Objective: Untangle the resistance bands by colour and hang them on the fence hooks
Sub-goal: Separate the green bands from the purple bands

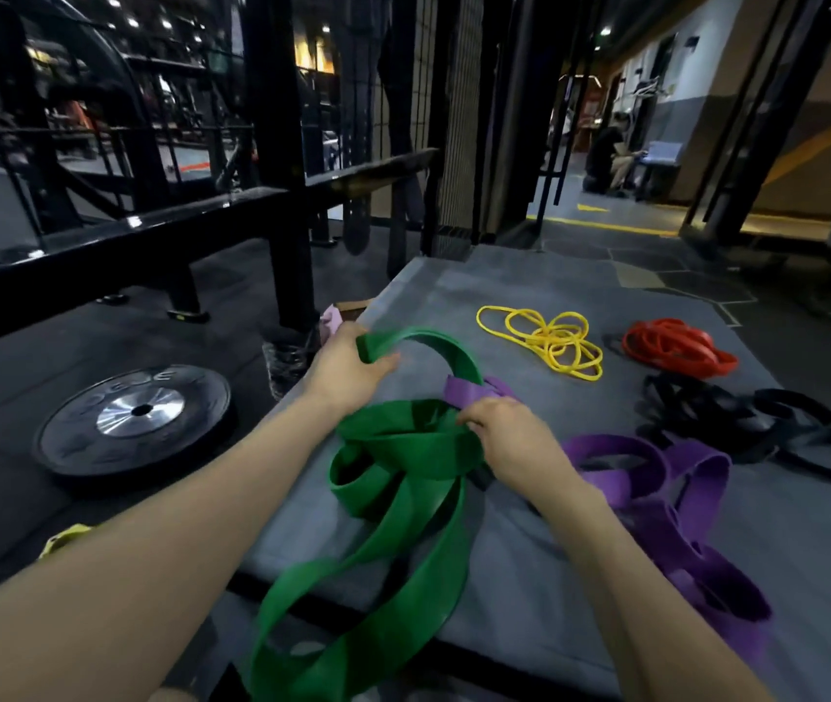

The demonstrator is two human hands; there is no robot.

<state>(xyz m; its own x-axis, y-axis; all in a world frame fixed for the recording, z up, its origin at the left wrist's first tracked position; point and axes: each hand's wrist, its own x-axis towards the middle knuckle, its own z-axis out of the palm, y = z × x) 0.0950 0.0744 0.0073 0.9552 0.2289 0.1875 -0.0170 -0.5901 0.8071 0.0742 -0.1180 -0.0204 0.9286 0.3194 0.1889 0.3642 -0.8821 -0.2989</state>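
Sorting part done, hanging not begun: yellow bands [547,342], red bands [677,347] and black bands [737,418] piled apart, far right on grey mat [530,559]; left hand [347,367] grips green band [403,448], right hand [509,438] pinches where purple band [656,494] crosses, near centre.

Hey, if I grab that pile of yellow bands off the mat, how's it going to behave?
The yellow bands look thin and lie in loose overlapping loops, so they will probably flop and dangle. Being so slim, they are likely light. The loops cross each other, so several may lift together as one tangle off the mat.
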